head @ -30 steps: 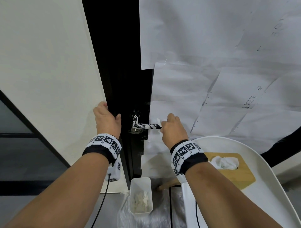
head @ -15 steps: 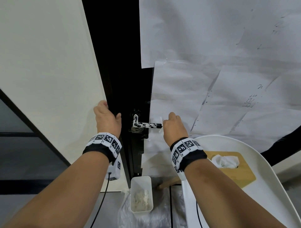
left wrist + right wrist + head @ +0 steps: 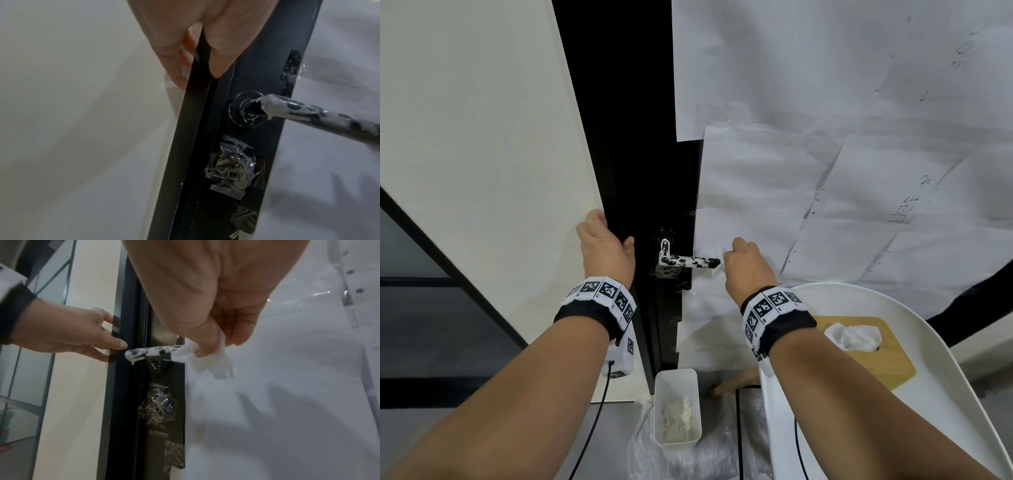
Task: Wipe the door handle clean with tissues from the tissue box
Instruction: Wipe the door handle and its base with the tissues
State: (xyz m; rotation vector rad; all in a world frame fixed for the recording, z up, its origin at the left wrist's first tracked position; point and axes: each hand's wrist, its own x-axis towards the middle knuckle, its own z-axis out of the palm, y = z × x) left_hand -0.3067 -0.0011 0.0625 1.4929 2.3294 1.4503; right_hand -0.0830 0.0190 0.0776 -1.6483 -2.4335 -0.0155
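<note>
The black door handle [image 3: 688, 261] [image 3: 320, 113] [image 3: 150, 352] sticks out of the dark door edge, smeared with white paste. My right hand [image 3: 746, 265] [image 3: 205, 331] pinches a white tissue [image 3: 718, 265] [image 3: 205, 360] wrapped round the handle's free end. My left hand [image 3: 604, 246] [image 3: 197, 48] [image 3: 82, 335] grips the door's edge just left of the handle, thumb on the near face. The tissue box [image 3: 887, 356] with a wooden top and a tissue [image 3: 854, 335] poking out sits on a white table at lower right.
Paper sheets [image 3: 825, 171] cover the door panel to the right. A white bin [image 3: 677, 407] with used tissues stands on the floor below the handle, on clear plastic. The white round table [image 3: 962, 394] lies close at right. Crumpled plastic film [image 3: 232, 170] is taped below the handle.
My right hand with the tissue has slid slightly right along the handle toward its free end. The left hand has stayed on the door edge.
</note>
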